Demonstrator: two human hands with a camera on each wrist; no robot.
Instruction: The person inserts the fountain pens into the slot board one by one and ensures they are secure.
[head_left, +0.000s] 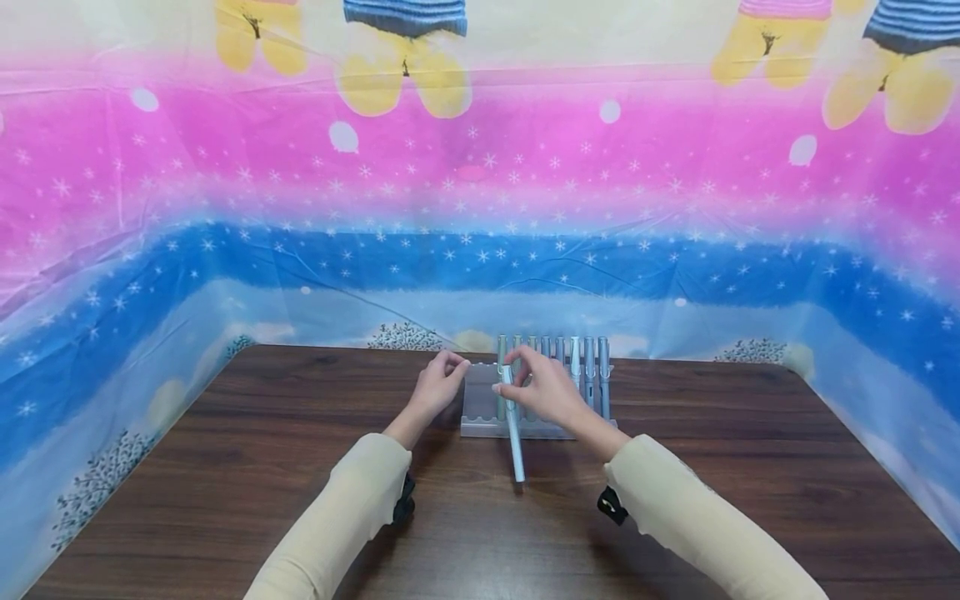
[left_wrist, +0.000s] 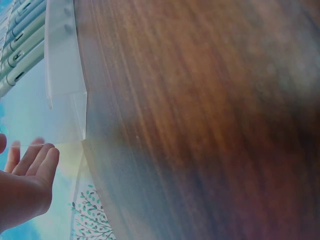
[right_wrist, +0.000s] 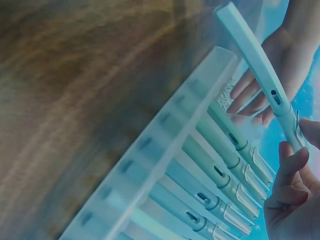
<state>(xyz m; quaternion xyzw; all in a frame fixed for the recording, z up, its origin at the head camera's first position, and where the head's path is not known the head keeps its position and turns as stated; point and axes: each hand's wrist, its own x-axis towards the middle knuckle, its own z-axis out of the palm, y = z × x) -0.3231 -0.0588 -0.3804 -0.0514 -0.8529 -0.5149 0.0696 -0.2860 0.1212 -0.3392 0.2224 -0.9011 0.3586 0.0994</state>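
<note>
My right hand [head_left: 553, 393] pinches a pale blue fountain pen [head_left: 515, 442] near its clip end. The pen slants in front of a clear pen stand [head_left: 478, 396], its other end pointing down toward me. In the right wrist view, thumb and fingers grip the pen's cap [right_wrist: 287, 122] beside the metal clip. At the stand's upper left edge, my left hand [head_left: 435, 390] holds the panel between thumb and fingers. Several clipped pens [head_left: 604, 379] stand side by side in the slots, from the middle to the right; the leftmost slots hold none.
The stand rests on a dark wood-grain table [head_left: 337, 533], close to its far edge. Behind and beside the table hangs a pink and blue patterned cloth [head_left: 420, 258]. A black strap [head_left: 611, 505] shows at the right wrist, another at the left.
</note>
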